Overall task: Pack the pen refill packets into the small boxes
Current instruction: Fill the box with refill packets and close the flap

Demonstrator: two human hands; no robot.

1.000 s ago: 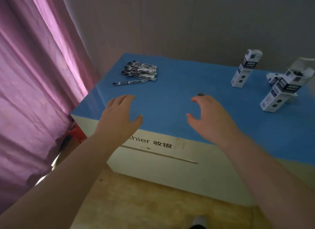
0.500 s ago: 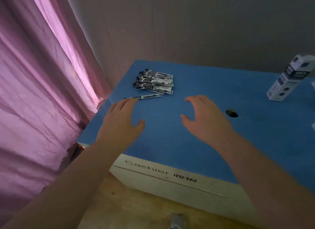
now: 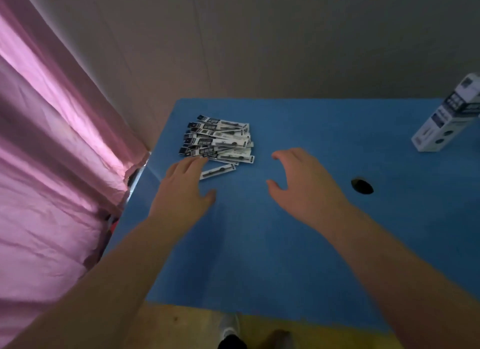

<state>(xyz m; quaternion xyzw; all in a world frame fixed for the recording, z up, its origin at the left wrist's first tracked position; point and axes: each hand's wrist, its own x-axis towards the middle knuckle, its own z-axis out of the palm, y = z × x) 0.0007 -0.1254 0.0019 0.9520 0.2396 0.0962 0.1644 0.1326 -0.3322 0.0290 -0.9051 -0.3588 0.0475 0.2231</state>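
Fingers [image 3: 193, 164] of both hands spread, holding nothing; one packet pile [image 3: 218, 140], one small box [image 3: 446, 120].

Left hand [image 3: 185, 190], centre-left of the frame: palm down, fingers straight and loosely spread, thumb out to the side. Right hand [image 3: 304, 185], centre: fingers gently arched (nothing held), thumb apart. Both bare forearms enter from the lower corners.

Both hands hover open over the blue table [image 3: 259, 244]: left hand [image 3: 184, 192] just beside the refill packets [image 3: 218, 140], right hand [image 3: 304, 185] near them.
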